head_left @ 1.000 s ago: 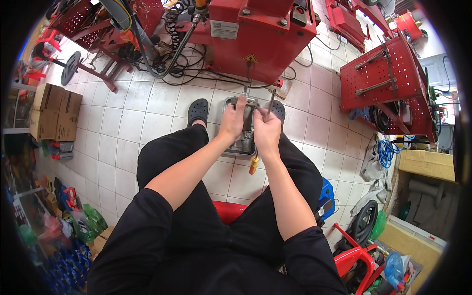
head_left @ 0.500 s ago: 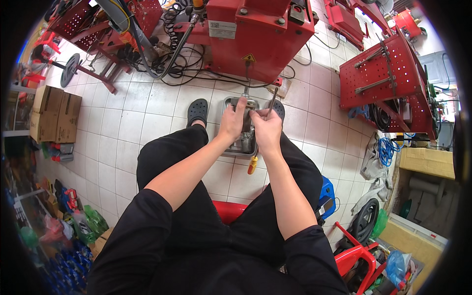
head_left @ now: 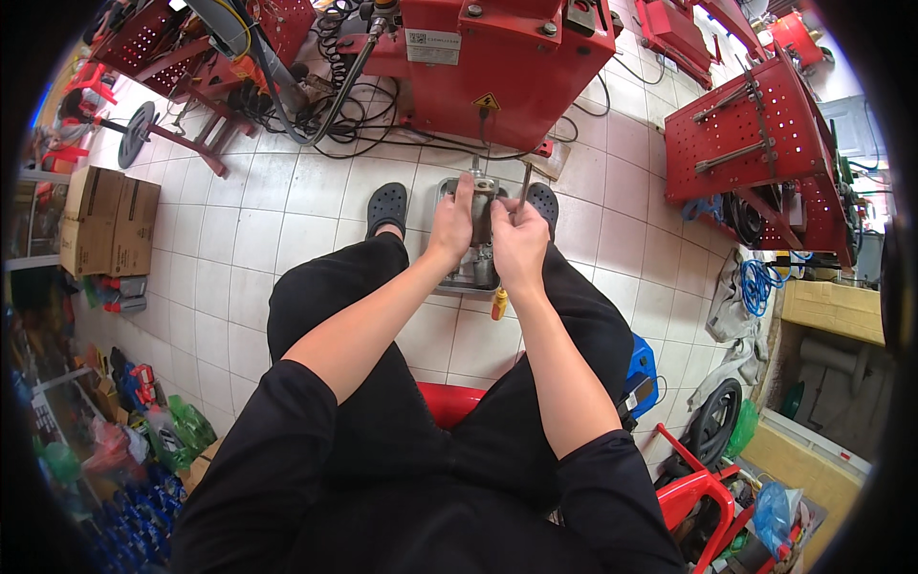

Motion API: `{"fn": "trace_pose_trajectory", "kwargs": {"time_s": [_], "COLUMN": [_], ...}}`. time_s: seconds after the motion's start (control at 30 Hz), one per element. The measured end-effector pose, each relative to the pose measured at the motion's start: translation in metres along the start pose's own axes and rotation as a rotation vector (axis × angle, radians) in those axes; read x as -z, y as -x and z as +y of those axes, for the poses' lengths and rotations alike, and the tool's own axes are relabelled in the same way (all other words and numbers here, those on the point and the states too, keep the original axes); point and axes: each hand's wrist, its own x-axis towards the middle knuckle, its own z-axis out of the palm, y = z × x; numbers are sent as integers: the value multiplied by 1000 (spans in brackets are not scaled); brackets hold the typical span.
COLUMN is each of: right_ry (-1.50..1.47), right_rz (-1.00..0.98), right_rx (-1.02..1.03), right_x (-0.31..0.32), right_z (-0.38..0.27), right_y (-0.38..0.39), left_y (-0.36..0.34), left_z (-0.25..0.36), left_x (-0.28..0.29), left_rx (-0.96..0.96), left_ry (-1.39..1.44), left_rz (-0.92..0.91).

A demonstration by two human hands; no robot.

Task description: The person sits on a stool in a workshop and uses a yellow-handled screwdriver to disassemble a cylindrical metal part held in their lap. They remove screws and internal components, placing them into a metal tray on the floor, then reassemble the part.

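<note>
Between my knees, a grey metal part with a round body and a flanged top is held over a shallow metal tray on the floor. My left hand is closed around its left side, thumb stretched along the top. Against the right side rest the fingertips of my right hand, which also grips a screwdriver. Its thin dark shaft points up and away from me, while the yellow handle with red on it sticks out below the hand. My fingers hide the middle of the screwdriver and much of the part.
A big red machine stands just ahead, with black cables and hoses on the tiles to its left. Red perforated cabinet at right, cardboard boxes at left. A blue case sits beside my right leg.
The metal part has turned so its flanged top and body show more. My right hand has shifted slightly, and the screwdriver shaft stands more upright.
</note>
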Motion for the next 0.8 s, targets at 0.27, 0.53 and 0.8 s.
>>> {"fn": "trace_pose_trajectory", "kwargs": {"time_s": [0.27,0.53,0.8], "right_ry": [-36,-136,-152], "right_rz": [-33,-49,-60], "right_rx": [-68,-78,-284], "right_x": [4,6,23], "right_z": [2,7,48], "right_y": [-3,-7,-24], "left_y": [-4,-8,-19], "left_z": [-10,2,74], "left_x": [1,5,32], "left_rx": [-21,128,70], "left_ry": [-72,133,348], "left_rz": [-5,16,-4]}}
